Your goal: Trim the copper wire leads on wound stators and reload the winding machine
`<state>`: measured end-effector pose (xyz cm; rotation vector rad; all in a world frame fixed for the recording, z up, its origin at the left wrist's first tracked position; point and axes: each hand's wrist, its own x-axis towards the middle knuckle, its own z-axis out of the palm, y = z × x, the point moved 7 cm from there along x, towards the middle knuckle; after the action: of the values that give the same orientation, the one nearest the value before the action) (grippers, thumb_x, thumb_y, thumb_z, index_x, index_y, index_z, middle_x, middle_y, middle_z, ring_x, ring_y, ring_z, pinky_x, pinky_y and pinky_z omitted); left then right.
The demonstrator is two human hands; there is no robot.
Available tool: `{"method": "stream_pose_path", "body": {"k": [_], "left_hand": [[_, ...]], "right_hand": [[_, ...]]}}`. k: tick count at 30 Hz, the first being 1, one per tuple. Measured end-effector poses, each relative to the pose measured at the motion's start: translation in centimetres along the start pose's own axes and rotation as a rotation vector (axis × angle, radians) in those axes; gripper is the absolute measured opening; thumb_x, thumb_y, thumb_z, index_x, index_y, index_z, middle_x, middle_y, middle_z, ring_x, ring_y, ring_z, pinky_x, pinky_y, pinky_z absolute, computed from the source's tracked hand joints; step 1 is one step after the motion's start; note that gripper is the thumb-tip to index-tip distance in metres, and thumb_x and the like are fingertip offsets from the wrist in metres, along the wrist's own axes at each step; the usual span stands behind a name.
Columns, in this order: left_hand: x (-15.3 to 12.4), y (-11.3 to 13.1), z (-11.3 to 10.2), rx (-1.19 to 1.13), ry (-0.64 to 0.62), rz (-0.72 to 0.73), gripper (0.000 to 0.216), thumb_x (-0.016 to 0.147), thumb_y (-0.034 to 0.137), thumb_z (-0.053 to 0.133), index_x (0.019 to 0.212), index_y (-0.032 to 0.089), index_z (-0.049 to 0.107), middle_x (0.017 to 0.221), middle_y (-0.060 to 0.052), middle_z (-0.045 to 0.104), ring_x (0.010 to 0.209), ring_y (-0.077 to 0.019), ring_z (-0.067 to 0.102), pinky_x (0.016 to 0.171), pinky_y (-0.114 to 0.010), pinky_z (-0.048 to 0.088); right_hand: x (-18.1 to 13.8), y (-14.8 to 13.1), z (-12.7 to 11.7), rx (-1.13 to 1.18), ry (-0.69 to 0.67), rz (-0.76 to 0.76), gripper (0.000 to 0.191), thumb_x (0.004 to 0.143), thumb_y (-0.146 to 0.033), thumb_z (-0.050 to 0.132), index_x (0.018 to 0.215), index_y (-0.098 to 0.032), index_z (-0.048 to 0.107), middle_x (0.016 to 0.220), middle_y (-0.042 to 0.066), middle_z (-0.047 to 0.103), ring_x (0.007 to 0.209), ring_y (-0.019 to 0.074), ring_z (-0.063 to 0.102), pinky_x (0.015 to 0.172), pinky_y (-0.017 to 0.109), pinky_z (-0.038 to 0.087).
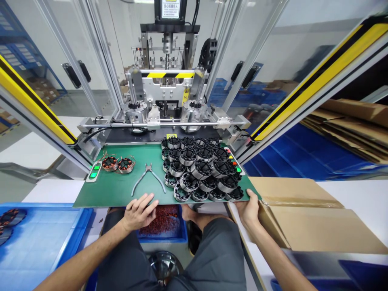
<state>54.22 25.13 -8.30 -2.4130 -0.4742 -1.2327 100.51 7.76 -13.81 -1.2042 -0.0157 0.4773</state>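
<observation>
In the head view, a green worktop point(106, 192) lies in front of a machine point(168, 89). The left hand point(141, 212) rests palm down at the worktop's front edge, its fingers loosely spread and grasping nothing. It is near the handles of the pliers point(148, 167), which lie untouched with their handles apart and their nose toward the machine.

The right hand point(248, 206) is at the front right corner, thumb up along the edge. Its fingers are mostly hidden below, so I cannot tell whether it grips the worktop.

Just left of that hand, the black and silver cores point(201, 169) stand in close rows on the right half, some on top of others. At the far left lie 2 copper-wound cores point(125, 165), side by side, next to a panel point(93, 173) with 2 lit green buttons. The machine has 2 round fixtures point(136, 115).

Below the worktop is a blue tub point(163, 241) of reddish scraps point(160, 220), with a metal bowl point(165, 254) nearer the person. A blue tray point(42, 254) is at left, a carton point(318, 226) at right.
</observation>
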Motion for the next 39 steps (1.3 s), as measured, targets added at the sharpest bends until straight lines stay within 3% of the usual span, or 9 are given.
{"method": "stream_pose_path", "body": {"k": [10, 17, 22, 29, 39], "left_hand": [[0.45, 0.06, -0.20, -0.001, 0.016, 0.004, 0.043, 0.098, 0.034, 0.088, 0.141, 0.037, 0.083, 0.127, -0.001, 0.093, 0.134, -0.0227, 0.077, 0.132, -0.039, 0.038], [0.05, 0.01, -0.04, -0.001, 0.010, -0.002, 0.052, 0.095, 0.034, 0.091, 0.145, 0.038, 0.082, 0.133, 0.000, 0.092, 0.144, -0.0227, 0.074, 0.134, -0.039, 0.038], [-0.24, -0.04, 0.17, 0.003, 0.003, 0.000, 0.066, 0.092, 0.034, 0.093, 0.156, 0.043, 0.077, 0.147, 0.001, 0.088, 0.152, -0.0249, 0.072, 0.134, -0.041, 0.038], [-0.07, -0.05, 0.04, -0.006, 0.008, -0.007, 0.057, 0.095, 0.034, 0.091, 0.151, 0.040, 0.080, 0.136, 0.000, 0.091, 0.141, -0.0237, 0.076, 0.133, -0.040, 0.038], [-0.14, -0.02, 0.08, -0.003, 0.002, 0.004, 0.062, 0.093, 0.034, 0.092, 0.153, 0.041, 0.079, 0.142, 0.000, 0.090, 0.150, -0.0241, 0.072, 0.133, -0.041, 0.039]], "right_hand": [[-0.01, 0.05, 0.04, -0.014, 0.018, -0.006, 0.055, 0.075, -0.062, 0.081, 0.119, -0.029, 0.080, 0.124, 0.004, 0.090, 0.132, 0.0330, 0.080, 0.105, 0.047, 0.073], [0.06, 0.00, 0.05, -0.016, 0.003, -0.010, 0.055, 0.074, -0.062, 0.082, 0.118, -0.029, 0.079, 0.121, 0.005, 0.090, 0.136, 0.0350, 0.079, 0.107, 0.050, 0.074], [0.16, 0.15, -0.04, -0.023, 0.004, 0.003, 0.056, 0.072, -0.063, 0.082, 0.118, -0.030, 0.081, 0.123, 0.004, 0.090, 0.126, 0.0330, 0.082, 0.103, 0.048, 0.075], [-0.04, -0.02, 0.08, -0.035, 0.005, -0.005, 0.057, 0.072, -0.064, 0.082, 0.118, -0.029, 0.080, 0.120, 0.005, 0.090, 0.127, 0.0342, 0.081, 0.101, 0.048, 0.074], [-0.17, -0.17, 0.29, -0.028, 0.008, -0.032, 0.052, 0.074, -0.063, 0.081, 0.114, -0.030, 0.080, 0.123, 0.006, 0.089, 0.137, 0.0357, 0.078, 0.107, 0.050, 0.073]]}}
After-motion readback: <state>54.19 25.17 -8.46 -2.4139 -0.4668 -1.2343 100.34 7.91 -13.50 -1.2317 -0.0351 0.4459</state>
